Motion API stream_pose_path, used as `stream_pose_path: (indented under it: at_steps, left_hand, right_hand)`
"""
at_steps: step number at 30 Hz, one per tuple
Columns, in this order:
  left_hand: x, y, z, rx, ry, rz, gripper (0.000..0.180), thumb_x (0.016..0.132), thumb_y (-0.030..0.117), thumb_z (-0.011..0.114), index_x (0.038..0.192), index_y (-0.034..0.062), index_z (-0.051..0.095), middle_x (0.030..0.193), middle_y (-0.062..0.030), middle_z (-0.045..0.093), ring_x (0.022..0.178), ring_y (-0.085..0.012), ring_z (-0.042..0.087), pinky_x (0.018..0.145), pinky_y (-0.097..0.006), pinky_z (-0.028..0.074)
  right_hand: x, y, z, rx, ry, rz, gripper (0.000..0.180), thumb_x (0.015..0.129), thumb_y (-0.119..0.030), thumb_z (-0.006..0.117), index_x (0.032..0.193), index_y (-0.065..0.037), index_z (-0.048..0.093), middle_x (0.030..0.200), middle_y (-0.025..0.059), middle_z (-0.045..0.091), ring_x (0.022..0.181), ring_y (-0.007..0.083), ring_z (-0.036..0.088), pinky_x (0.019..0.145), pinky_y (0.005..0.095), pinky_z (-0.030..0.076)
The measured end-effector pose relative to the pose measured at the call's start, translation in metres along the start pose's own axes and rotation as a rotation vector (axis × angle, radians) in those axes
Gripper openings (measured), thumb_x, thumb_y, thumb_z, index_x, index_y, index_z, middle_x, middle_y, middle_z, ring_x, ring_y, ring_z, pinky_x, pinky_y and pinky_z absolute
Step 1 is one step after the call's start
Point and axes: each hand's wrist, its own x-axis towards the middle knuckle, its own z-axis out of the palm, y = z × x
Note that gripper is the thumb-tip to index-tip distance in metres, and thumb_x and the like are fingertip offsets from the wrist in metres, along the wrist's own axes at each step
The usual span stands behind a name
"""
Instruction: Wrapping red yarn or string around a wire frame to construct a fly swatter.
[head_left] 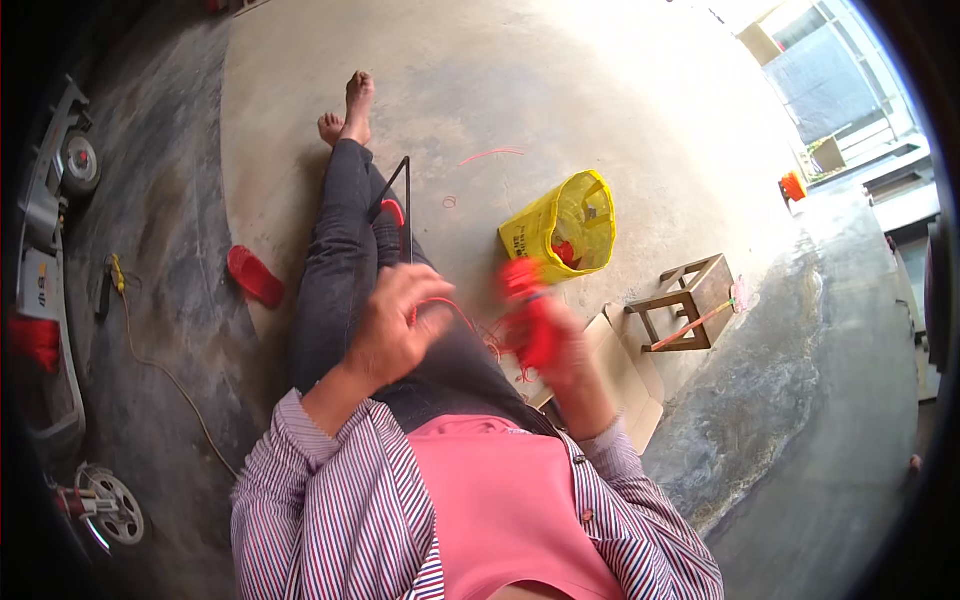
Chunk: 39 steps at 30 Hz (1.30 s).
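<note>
While the left hand (392, 335) pinches a thin red string (452, 305) over the lap and the right hand (560, 345) grips a blurry red bundle (527, 310) tight, the string could slip loose or tangle if either hand tugs too hard.

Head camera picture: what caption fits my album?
Seated on a concrete floor, left hand pinches red thread; right hand grips a red bundle.
</note>
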Motion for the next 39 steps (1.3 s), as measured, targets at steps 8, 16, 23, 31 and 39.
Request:
stream_pose_path:
  at_steps: [8,16,23,31,39]
  left_hand:
    - [0.002,0.006,-0.018,-1.067,0.217,-0.55,0.027,0.088,0.014,0.061,0.112,0.0035,0.058,0.091,-0.0039,0.059,0.079,-0.0115,0.057,0.072,-0.025,0.048]
    - [0.001,-0.033,-0.053,0.13,-0.103,-0.063,0.034,0.071,-0.01,0.058,0.101,0.0038,0.065,0.082,-0.0081,0.055,0.078,-0.0204,0.055,0.072,-0.03,0.046]
    - [-0.018,-0.046,0.001,0.396,-0.276,-0.158,0.022,0.071,0.002,0.061,0.092,0.0012,0.052,0.085,-0.0175,0.054,0.082,-0.0364,0.055,0.071,-0.044,0.044]
    - [-0.008,-0.062,-0.004,0.153,-0.063,-0.233,0.034,0.069,-0.003,0.06,0.102,0.0008,0.053,0.103,-0.0126,0.054,0.097,-0.0262,0.052,0.087,-0.036,0.042]
    - [-0.011,-0.075,0.021,-0.979,-0.125,-0.949,0.043,0.076,0.008,0.046,0.119,0.0019,0.046,0.104,-0.0104,0.058,0.09,-0.0189,0.055,0.09,-0.03,0.041]
  right_hand:
    - [0.049,0.045,0.031,-0.297,-0.327,0.263,0.047,0.09,-0.046,0.053,0.109,-0.003,0.054,0.08,0.0018,0.06,0.064,0.0078,0.054,0.054,0.0202,0.043]
    - [0.101,0.029,-0.007,-0.402,-0.277,0.149,0.018,0.086,-0.019,0.062,0.093,-0.003,0.062,0.072,-0.0014,0.058,0.057,0.004,0.049,0.049,0.0173,0.037]
    - [0.107,0.07,0.012,-1.291,-0.392,-0.068,0.031,0.073,-0.025,0.073,0.092,-0.001,0.064,0.104,0.0117,0.061,0.098,0.0229,0.058,0.085,0.0342,0.046]
    - [0.082,0.031,-0.008,-0.793,-0.131,-0.338,0.026,0.072,-0.02,0.072,0.067,-0.001,0.055,0.125,0.0129,0.051,0.084,0.0148,0.058,0.069,0.0283,0.048]
    - [0.036,-0.001,-0.004,-0.307,-0.323,-0.294,0.014,0.072,-0.01,0.068,0.07,-0.003,0.055,0.122,0.0134,0.053,0.072,0.0082,0.054,0.068,0.024,0.046]
